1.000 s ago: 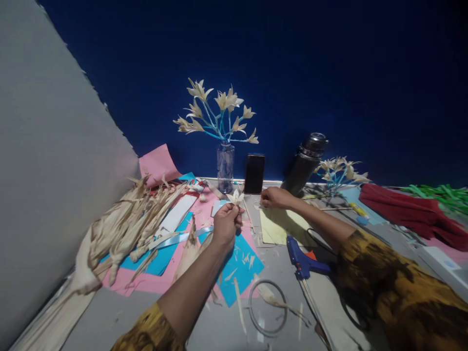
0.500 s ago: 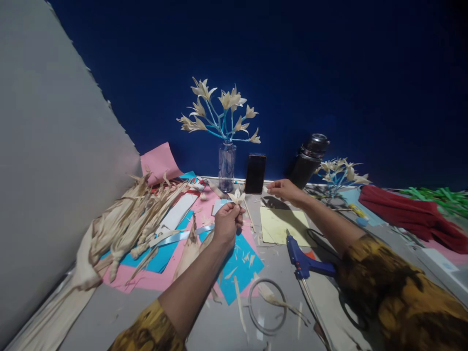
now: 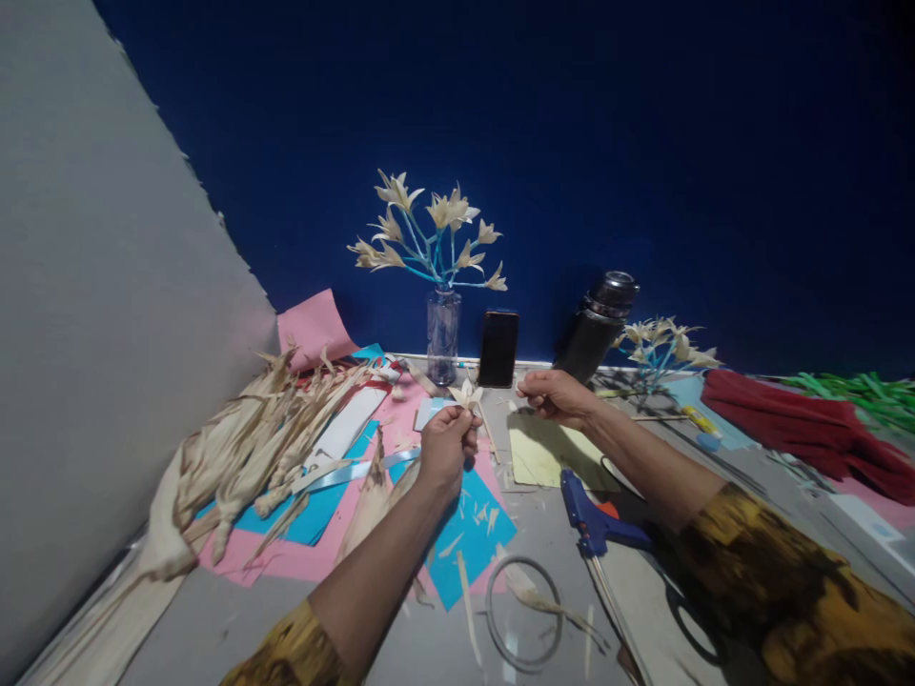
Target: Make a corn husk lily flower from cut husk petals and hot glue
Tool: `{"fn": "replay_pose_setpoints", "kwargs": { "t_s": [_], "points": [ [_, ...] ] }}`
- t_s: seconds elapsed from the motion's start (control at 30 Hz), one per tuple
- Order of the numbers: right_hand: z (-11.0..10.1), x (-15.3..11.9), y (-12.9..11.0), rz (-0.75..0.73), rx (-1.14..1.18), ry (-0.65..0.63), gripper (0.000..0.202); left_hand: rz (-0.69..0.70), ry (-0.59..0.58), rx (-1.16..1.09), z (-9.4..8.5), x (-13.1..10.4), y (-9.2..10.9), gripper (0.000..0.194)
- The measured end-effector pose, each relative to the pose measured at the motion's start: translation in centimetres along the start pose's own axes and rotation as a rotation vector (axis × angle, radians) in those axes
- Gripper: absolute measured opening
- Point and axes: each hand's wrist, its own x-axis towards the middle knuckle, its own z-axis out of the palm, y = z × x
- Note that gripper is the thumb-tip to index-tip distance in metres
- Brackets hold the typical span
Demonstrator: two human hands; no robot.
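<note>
My left hand [image 3: 449, 440] pinches the base of a small cream husk flower [image 3: 467, 393], its pointed petals facing up. To its right, my right hand [image 3: 556, 396] is closed in a pinch above the yellow paper [image 3: 547, 457]; a small pale bit [image 3: 521, 385] shows at its fingertips, too small to name. Below that hand lies a blue glue gun [image 3: 597, 519], its nozzle toward the yellow paper. Blue paper [image 3: 468, 534] strewn with husk scraps is under my left wrist.
Behind stand a clear vase [image 3: 443, 338] of husk flowers, a phone [image 3: 498, 349] and a dark flask [image 3: 597, 329]. Dried corn husks [image 3: 250, 448] heap at left. A wire ring [image 3: 525, 657] lies in front; more flowers [image 3: 661, 348] and red cloth [image 3: 793, 419] are at right.
My right hand has drawn its fingers closer together and come slightly nearer to me. My left hand keeps its hold on the flower. The view has tilted up a little.
</note>
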Motion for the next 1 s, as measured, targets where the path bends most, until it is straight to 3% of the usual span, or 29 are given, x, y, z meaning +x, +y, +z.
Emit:
{"fn": "replay_pose_setpoints", "kwargs": {
  "t_s": [0.17,0.33,0.47,0.6,0.77,0.9,1.0],
  "points": [
    [3.0,-4.8,-0.2,-0.060,0.043,-0.048,0.033,0.082,0.048,0.042,0.5,-0.5,0.4,0.031],
    [4.0,-8.4,-0.2,-0.261,-0.126,0.157,0.029,0.253,0.023,0.129,1.7,-2.1,1.8,0.024],
    [4.6,-11.3,-0.4,-0.334,-0.032,0.245,0.028,0.267,-0.058,0.147,2.8,-3.7,3.1,0.017],
    [6.6,-14.0,0.2,-0.487,0.017,0.323,0.023,0.285,-0.059,0.185,3.8,-5.1,3.6,0.017],
    [8.8,-14.6,1.4,-0.593,-0.004,0.490,0.018,0.294,-0.037,0.184,4.8,-6.4,3.2,0.015],
    [8.9,-13.4,2.1,-0.598,-0.041,0.635,0.021,0.243,-0.032,0.188,5.2,-7.1,2.9,0.017],
    [8.5,-12.6,2.7,-0.595,-0.059,0.658,0.024,0.212,-0.039,0.159,5.2,-7.3,2.8,0.020]
  ]
}}
